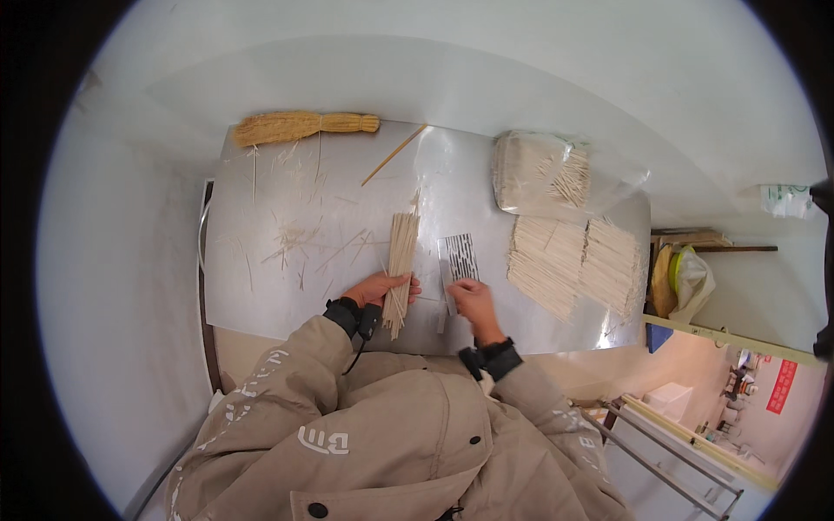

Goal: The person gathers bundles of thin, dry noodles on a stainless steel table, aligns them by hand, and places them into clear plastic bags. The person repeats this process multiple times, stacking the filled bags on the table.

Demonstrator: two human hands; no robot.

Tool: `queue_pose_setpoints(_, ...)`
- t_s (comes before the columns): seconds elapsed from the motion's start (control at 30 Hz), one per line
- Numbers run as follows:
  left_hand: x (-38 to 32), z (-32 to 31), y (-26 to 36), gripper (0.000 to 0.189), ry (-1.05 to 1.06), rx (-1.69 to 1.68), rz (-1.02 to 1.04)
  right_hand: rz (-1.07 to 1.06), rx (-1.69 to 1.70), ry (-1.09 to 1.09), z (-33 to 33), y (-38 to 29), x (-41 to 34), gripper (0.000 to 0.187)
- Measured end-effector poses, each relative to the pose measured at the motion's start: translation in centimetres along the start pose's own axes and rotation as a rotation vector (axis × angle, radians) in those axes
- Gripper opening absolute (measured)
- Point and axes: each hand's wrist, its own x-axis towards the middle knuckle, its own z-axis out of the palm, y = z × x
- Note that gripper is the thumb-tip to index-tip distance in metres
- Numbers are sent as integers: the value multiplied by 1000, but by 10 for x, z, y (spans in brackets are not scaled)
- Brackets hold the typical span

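My left hand (384, 288) is closed around a bundle of thin pale sticks (402, 244), held lengthwise away from me over a metal-topped table (339, 156). To its right, my right hand (471, 296) is at the near end of a flat plate with dark, slot-like marks (462, 257); its fingers are curled, and whether they grip the plate cannot be told. Farther right lie two broad stacks of similar sticks (547, 264), side by side. Behind them, a clear plastic bag (521, 176) contains more sticks.
A straw hand broom (280, 127) lies along the far left edge, with a thin brown rod (394, 155) to its right. Loose stick scraps (290, 241) are scattered on the left half. Walls stand behind and left; a metal-railed frame (664, 465) is at the lower right.
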Motion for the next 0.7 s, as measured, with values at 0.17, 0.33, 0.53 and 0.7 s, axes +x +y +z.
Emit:
queue_pose_setpoints(0.17, -4, 3, 10, 36, -89, -14, -6, -42, -32, -35, 68, -14, 24, 25)
queue_pose_setpoints(0.33, -8, 13, 14, 31, -101, 83, 75, 189, 201, -168, 49, -43, 34, 33)
queue_pose_setpoints(0.53, -35, 33, 33, 37, -330, 369, -46, 251, 847, -569, 73, -69, 27, 32)
queue_pose_setpoints(0.7, -69, 36, 99, 80, -156, 994, 49, 78, 749, -522, 89, -90, 34, 20)
